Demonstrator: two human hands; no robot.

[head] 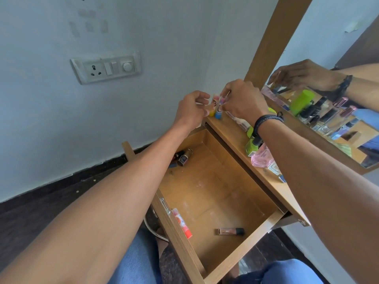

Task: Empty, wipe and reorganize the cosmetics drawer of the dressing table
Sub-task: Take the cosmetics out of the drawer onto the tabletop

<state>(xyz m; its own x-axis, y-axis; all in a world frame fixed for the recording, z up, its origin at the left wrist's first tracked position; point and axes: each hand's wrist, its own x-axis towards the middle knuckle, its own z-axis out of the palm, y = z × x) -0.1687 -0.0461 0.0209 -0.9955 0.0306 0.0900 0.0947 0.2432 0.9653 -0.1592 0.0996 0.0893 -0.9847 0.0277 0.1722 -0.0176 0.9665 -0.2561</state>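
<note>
The wooden drawer (207, 138) is pulled out below me. In it lie a pink-orange tube (182, 223) by the left wall, a lip gloss with a black cap (231, 231) near the front, and two small dark bottles (183, 156) at the back left. On the far left end of the dresser top (231, 138), two small tubes stand upright, one with a yellow base (212, 106) and one with a blue base (218, 111). My right hand (242, 101) pinches the blue-based tube at its top. My left hand (192, 108) hovers beside the yellow-based one with curled fingers.
Green bottles (252, 144), a pink perfume bottle (262, 157) and other cosmetics line the dresser top under my right arm. A mirror (328, 78) in a wooden frame rises behind them. A wall switch plate (106, 67) is at the left. My knees sit under the drawer.
</note>
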